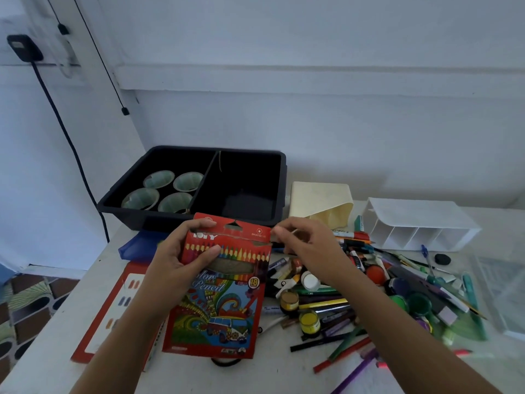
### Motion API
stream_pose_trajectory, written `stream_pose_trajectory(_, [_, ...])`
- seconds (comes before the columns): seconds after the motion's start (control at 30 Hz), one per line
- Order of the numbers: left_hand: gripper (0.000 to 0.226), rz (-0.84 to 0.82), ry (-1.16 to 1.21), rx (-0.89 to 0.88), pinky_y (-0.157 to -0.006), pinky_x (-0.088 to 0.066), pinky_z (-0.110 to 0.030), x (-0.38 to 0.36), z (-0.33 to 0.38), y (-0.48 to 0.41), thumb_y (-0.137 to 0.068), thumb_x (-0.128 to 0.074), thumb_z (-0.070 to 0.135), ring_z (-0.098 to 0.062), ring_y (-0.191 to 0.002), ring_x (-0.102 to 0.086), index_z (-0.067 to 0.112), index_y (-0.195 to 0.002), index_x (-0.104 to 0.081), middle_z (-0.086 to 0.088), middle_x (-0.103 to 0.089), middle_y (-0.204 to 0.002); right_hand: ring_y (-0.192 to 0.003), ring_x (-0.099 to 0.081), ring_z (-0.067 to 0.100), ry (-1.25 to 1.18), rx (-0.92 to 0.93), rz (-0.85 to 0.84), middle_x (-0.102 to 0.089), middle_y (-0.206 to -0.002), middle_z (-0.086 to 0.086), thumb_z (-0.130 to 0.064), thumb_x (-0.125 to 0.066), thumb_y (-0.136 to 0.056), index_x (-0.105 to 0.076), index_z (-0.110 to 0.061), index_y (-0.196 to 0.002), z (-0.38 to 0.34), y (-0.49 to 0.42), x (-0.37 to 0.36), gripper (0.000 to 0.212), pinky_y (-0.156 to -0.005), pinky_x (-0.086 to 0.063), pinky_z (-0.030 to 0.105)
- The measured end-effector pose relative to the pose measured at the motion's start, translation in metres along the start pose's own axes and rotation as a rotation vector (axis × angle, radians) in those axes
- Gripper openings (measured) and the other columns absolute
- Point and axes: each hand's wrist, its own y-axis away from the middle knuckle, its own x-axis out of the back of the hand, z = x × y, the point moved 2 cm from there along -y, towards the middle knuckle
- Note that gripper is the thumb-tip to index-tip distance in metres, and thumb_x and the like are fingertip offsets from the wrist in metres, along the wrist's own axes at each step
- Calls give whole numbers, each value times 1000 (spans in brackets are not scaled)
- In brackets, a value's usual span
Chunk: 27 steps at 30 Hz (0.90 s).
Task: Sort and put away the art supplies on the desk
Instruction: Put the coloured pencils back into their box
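You hold a red colour pencil box [224, 294] upright over the front middle of the white surface [270, 376], its printed face towards you. Your left hand [181, 251] grips the box near its top, thumb across the front and fingers wrapped round the left edge. Your right hand [306, 245] is at the box's upper right corner with its fingers curled; whether they pinch anything cannot be told.

Just to the right of the box lies a loose pile of pens, markers and small paint pots [335, 302]. To its left, a flat red pack [113, 308] lies under your left forearm.

Behind the box stands a black bin [279, 177] with two compartments; four paper cups [159, 179] sit in the left one. To the bin's right, a cream holder [321, 200] lies on its side, then a white divided organiser [412, 223].
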Motion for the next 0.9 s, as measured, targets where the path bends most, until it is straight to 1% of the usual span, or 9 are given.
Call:
stream_pose_trajectory(0.1, [47, -14, 29, 26, -67, -64, -39, -5, -1, -3, -82, -76, 36, -19, -99, -75, 41, -126, -59, 19, -67, -110, -64, -59, 5, 51, -30, 80, -64, -69, -13, -25, -59, -99, -69, -24, -85, 10, 14, 16, 18, -63, -50, 22])
stream_pose_trajectory(0.17, [47, -39, 58, 37, -66, -64, -40, -12, -2, -6, -83, -76, 34, -21, -97, -76, 39, -126, -59, 20, -68, -107, -63, -57, 4, 163, -34, 54, -63, -69, -11, -26, -61, -98, -70, -23, -84, 20, 27, 26, 17, -60, -47, 20])
stream_pose_trajectory(0.27, [42, -83, 103, 63, -64, -64, -40, -26, -5, -9, -83, -75, 32, -23, -95, -76, 37, -122, -62, 20, -70, -103, -66, -57, 0, 313, -53, -136, -63, -72, -15, -30, -61, -96, -71, -27, -85, 33, 51, 38, 15, -56, -43, 16])
stream_pose_trajectory(0.4, [42, -148, 113, 79, -67, -64, -42, -49, -5, -15, -83, -75, 32, -23, -99, -75, 34, -123, -62, 18, -70, -106, -79, -61, 1, 397, -48, -340, -66, -83, -15, -25, -65, -92, -71, -25, -89, 40, 83, 51, 6, -67, -53, 20])
stream_pose_trajectory(0.47, [40, -176, 112, 79, -67, -64, -41, -61, -4, -16, -83, -75, 31, -22, -100, -75, 33, -121, -63, 19, -70, -106, -81, -61, 1, 455, -29, -411, -64, -85, -18, -24, -67, -88, -72, -27, -92, 43, 99, 55, 7, -69, -54, 20])
stream_pose_trajectory(0.6, [38, -206, 118, 88, -67, -63, -39, -79, -5, -16, -84, -74, 29, -18, -100, -75, 33, -120, -63, 22, -69, -105, -95, -45, 0, 597, 58, -532, -56, -97, -18, -30, -71, -83, -72, -30, -98, 49, 129, 52, 15, -80, -49, 25])
stream_pose_trajectory(0.67, [38, -202, 120, 105, -67, -63, -39, -84, -8, -14, -85, -73, 29, -18, -100, -75, 34, -121, -63, 21, -69, -105, -98, -36, 3, 660, 123, -555, -53, -100, -16, -32, -72, -82, -71, -31, -103, 51, 141, 46, 21, -83, -41, 27])
stream_pose_trajectory(0.77, [39, -191, 120, 128, -66, -63, -41, -85, -12, -9, -84, -73, 31, -20, -100, -75, 35, -121, -63, 19, -69, -106, -102, -32, 8, 739, 164, -542, -51, -105, -11, -33, -73, -83, -69, -32, -108, 57, 152, 40, 25, -82, -31, 31])
stream_pose_trajectory(0.9, [38, -160, 122, 156, -63, -63, -40, -84, -19, -2, -83, -72, 31, -22, -98, -76, 35, -120, -63, 17, -71, -104, -98, -32, 11, 798, 218, -494, -50, -100, -11, -34, -73, -85, -72, -33, -104, 61, 159, 38, 19, -78, -28, 32])
